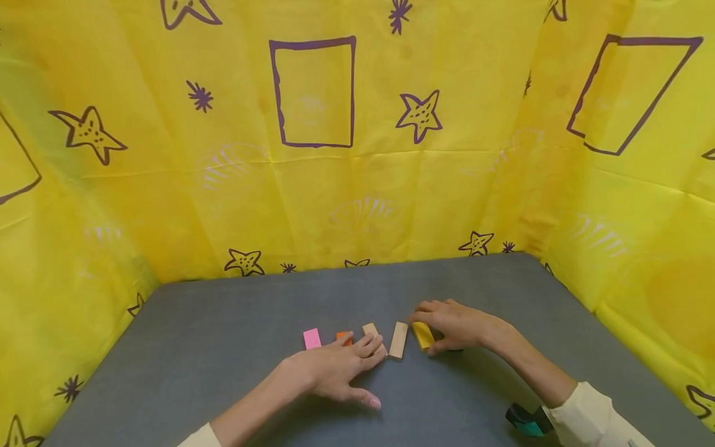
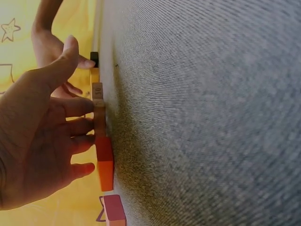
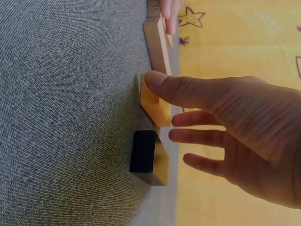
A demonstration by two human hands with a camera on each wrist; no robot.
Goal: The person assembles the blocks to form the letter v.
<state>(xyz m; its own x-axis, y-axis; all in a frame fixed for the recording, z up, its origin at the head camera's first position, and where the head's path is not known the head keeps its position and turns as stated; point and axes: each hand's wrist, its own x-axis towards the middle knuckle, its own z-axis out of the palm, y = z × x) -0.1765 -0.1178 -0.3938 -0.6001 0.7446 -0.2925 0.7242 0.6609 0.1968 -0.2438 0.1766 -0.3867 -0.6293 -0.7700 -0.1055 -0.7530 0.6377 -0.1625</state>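
Note:
Small rectangular blocks lie in a row on the grey table. The left hand (image 1: pixel 337 369) reaches over a light wooden block (image 1: pixel 368 331) and an orange block (image 1: pixel 344 338), fingertips on or near them, thumb held away. A pink block (image 1: pixel 311 338) lies to its left. Another light wooden block (image 1: pixel 398 340) lies between the hands. The right hand (image 1: pixel 458 326) pinches a yellow block (image 1: pixel 422 335) lengthwise, thumb at the near end and a finger at the far end. Beside it lies a black block (image 3: pixel 143 151), mostly hidden by that hand in the head view.
A grey cloth-covered table (image 1: pixel 223 323) spreads beneath the hands. Yellow curtains (image 1: pixel 313 205) printed with stars and frames stand behind it and along both sides. A black and teal object (image 1: pixel 527 422) sits by the right sleeve.

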